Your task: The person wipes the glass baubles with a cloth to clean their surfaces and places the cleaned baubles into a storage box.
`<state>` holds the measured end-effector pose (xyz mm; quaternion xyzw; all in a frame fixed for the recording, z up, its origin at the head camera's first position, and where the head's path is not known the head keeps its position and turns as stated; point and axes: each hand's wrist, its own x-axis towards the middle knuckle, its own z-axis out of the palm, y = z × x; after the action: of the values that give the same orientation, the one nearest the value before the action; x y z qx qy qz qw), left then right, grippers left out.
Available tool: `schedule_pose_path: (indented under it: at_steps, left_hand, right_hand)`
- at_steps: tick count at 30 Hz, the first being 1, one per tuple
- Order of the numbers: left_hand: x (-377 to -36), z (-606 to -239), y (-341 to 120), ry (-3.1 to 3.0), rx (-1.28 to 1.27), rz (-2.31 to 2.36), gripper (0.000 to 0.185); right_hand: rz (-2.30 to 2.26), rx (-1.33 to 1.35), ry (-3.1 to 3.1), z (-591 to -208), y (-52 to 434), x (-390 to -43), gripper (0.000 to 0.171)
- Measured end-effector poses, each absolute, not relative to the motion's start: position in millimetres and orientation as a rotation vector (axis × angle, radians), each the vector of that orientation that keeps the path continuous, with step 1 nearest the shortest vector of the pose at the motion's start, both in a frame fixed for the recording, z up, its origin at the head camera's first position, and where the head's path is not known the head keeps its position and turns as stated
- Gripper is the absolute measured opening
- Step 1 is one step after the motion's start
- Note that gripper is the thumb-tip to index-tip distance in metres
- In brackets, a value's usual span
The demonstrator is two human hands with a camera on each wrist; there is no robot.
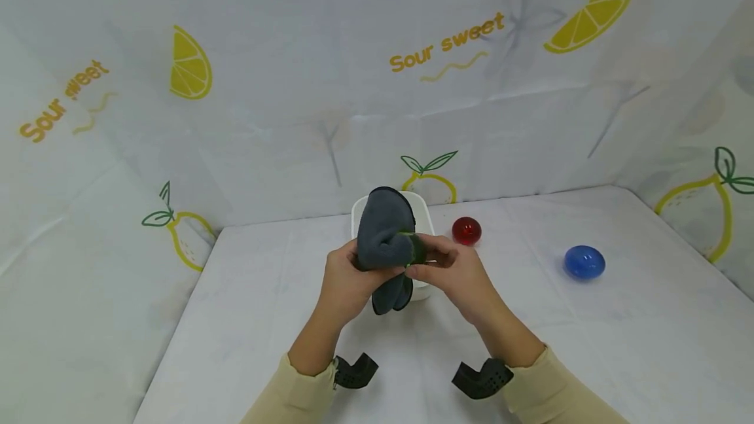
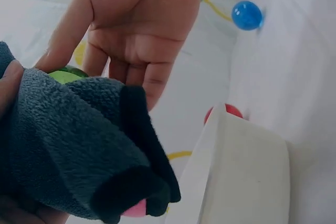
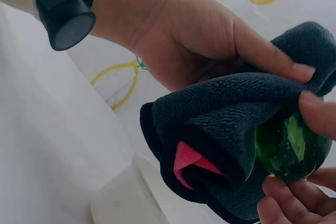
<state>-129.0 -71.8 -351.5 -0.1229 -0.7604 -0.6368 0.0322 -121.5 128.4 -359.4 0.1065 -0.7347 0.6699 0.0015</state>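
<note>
My left hand (image 1: 343,280) curls its fingers round the dark grey cloth (image 1: 385,241), held just above the white tub (image 1: 425,214). The cloth wraps a green ball (image 3: 292,145), which my right hand (image 1: 453,273) pinches at its fingertips. Right of us: red ball (image 1: 466,230), then blue ball (image 1: 584,262), on the table (image 1: 589,345).

Scene is being lit evenly and brightly; shadows soft; wrist views being blurred close up, edges bowed.

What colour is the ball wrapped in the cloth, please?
Green ball, clearest in the right wrist view.
</note>
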Motion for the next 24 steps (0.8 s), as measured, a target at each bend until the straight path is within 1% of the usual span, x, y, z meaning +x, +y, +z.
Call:
schedule_pose_path:
  at_steps: [3, 6, 9, 14, 20, 24]
  left_hand:
    - [-128.4, -350.8, -70.2, -2.35, -0.355, -1.942, 0.042]
    - [-127.6, -349.8, -69.7, -2.344, -0.331, -1.946, 0.042]
    - [-127.6, -349.8, -70.1, -2.341, -0.338, -1.963, 0.042]
    - [-127.4, -350.9, -69.6, -2.331, -0.384, -1.992, 0.043]
    - [-127.5, -352.9, -69.8, -2.31, -0.412, -2.007, 0.045]
    - [-128.4, -354.7, -69.7, -2.307, -0.452, -2.002, 0.046]
  right_hand:
    - [2.199, 0.224, -2.209, -357.8, 128.6, -122.2, 0.056]
    - [2.249, 0.181, -2.138, -356.5, 128.7, -122.1, 0.048]
    - [2.263, 0.204, -2.103, -357.6, 129.8, -121.3, 0.042]
    - [2.263, 0.275, -2.081, -360.6, 131.9, -120.8, 0.037]
    - [2.242, 0.259, -2.159, -358.5, 131.3, -121.8, 0.033]
    - [2.265, 0.248, -2.217, -357.0, 131.9, -122.6, 0.037]
